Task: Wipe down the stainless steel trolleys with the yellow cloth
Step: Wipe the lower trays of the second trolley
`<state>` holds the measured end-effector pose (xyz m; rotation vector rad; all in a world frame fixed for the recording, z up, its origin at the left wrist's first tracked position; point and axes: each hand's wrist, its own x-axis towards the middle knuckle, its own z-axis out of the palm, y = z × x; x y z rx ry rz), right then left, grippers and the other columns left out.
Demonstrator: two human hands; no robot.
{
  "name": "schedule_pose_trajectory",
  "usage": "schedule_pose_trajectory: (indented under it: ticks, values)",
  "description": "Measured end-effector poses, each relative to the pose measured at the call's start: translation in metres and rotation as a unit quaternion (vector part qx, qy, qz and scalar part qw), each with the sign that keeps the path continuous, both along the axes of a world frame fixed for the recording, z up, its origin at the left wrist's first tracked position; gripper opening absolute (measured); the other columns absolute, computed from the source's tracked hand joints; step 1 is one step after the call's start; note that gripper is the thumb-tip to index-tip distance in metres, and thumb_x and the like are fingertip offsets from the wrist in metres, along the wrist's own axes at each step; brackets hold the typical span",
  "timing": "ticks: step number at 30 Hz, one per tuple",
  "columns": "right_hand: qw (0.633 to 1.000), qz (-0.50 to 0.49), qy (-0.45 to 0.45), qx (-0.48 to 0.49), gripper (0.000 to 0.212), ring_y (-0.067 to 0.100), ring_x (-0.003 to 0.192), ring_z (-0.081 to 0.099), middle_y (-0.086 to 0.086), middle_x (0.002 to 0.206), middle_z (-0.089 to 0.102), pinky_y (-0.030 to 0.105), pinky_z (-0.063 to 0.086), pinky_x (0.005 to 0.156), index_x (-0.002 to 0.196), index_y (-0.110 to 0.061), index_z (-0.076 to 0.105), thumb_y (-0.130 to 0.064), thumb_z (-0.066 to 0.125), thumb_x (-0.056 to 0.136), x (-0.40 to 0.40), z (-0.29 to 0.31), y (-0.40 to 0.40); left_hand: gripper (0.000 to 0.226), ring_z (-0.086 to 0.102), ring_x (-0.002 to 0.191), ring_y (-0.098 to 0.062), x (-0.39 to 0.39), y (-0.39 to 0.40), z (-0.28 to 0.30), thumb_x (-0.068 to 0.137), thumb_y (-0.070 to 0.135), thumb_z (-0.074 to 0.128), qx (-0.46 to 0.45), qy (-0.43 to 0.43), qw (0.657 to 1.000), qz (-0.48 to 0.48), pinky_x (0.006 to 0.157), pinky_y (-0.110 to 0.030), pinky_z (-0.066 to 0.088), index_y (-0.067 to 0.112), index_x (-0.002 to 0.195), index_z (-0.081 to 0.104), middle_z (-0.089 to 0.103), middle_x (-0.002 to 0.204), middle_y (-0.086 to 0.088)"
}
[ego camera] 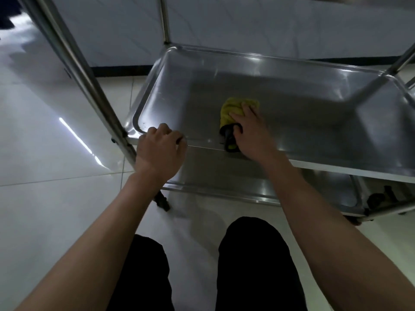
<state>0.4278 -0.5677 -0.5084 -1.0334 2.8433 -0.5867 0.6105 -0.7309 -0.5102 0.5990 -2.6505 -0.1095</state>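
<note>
A stainless steel trolley stands in front of me, its middle shelf (303,104) a shallow tray with a raised rim. A yellow cloth (231,110) with a dark edge lies on that shelf near its front rim. My right hand (251,129) lies on top of the cloth, fingers spread over it and the thumb hooked in the dark edge. My left hand (160,149) curls over the shelf's front rim by the front left post. A lower shelf (224,176) shows underneath.
The trolley's slanted front left post (74,63) rises past my left arm. A rear post (165,21) and a right post (402,61) frame the shelf. A dark castor (162,203) sits on the pale tiled floor. My dark-trousered legs are below.
</note>
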Motion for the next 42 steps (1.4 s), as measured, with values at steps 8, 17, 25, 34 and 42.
schedule_pose_trajectory:
  ticks: [8, 17, 25, 34, 42]
  values:
    - [0.999, 0.032, -0.007, 0.005, 0.045, 0.024, 0.152, 0.008, 0.000, 0.166, 0.014, 0.056, 0.019, 0.117, 0.146, -0.031, 0.046, -0.024, 0.041, 0.102, 0.017, 0.004, -0.036, 0.026, 0.059, 0.079, -0.031, 0.009, 0.010, -0.007, 0.096, 0.030, 0.053, -0.008, 0.006, 1.000, 0.003, 0.068, -0.039, 0.044, 0.016, 0.091, 0.074, 0.065, 0.089, -0.007]
    - [0.999, 0.049, -0.007, -0.023, 0.043, 0.024, 0.152, 0.013, 0.003, 0.165, 0.020, 0.048, 0.021, 0.121, 0.145, -0.027, 0.049, -0.023, 0.047, 0.101, 0.036, 0.003, 0.008, 0.039, 0.056, 0.084, -0.026, 0.032, 0.026, 0.007, 0.098, 0.035, 0.042, -0.002, -0.045, 0.999, -0.024, 0.073, -0.038, 0.047, 0.021, 0.087, 0.076, 0.065, 0.089, -0.001]
    - [0.998, 0.049, 0.005, -0.025, 0.045, 0.024, 0.152, 0.014, 0.003, 0.165, 0.020, 0.051, 0.023, 0.119, 0.146, -0.024, 0.046, -0.022, 0.046, 0.102, 0.037, -0.003, 0.007, 0.038, 0.059, 0.098, -0.027, 0.038, 0.015, 0.006, 0.102, 0.035, 0.039, 0.014, -0.077, 0.997, 0.024, 0.083, -0.042, 0.049, 0.022, 0.103, 0.074, 0.067, 0.104, 0.000]
    - [0.993, 0.118, 0.018, 0.015, 0.045, 0.022, 0.152, 0.007, -0.001, 0.165, 0.014, 0.057, 0.021, 0.118, 0.147, -0.029, 0.042, -0.024, 0.040, 0.103, 0.049, -0.002, -0.079, 0.038, 0.062, 0.088, -0.020, 0.045, 0.008, 0.001, 0.098, 0.035, 0.035, 0.005, -0.064, 0.998, 0.011, 0.086, -0.038, 0.044, 0.021, 0.087, 0.068, 0.065, 0.088, 0.006]
    - [0.974, 0.228, -0.002, -0.001, 0.046, 0.024, 0.151, 0.014, -0.003, 0.165, 0.019, 0.050, 0.022, 0.119, 0.144, -0.034, 0.048, -0.023, 0.044, 0.100, 0.061, 0.001, -0.146, 0.033, 0.064, 0.088, -0.024, 0.048, 0.004, 0.000, 0.097, 0.035, 0.047, 0.019, -0.057, 0.998, 0.023, 0.088, -0.041, 0.046, 0.016, 0.089, 0.072, 0.068, 0.091, 0.000]
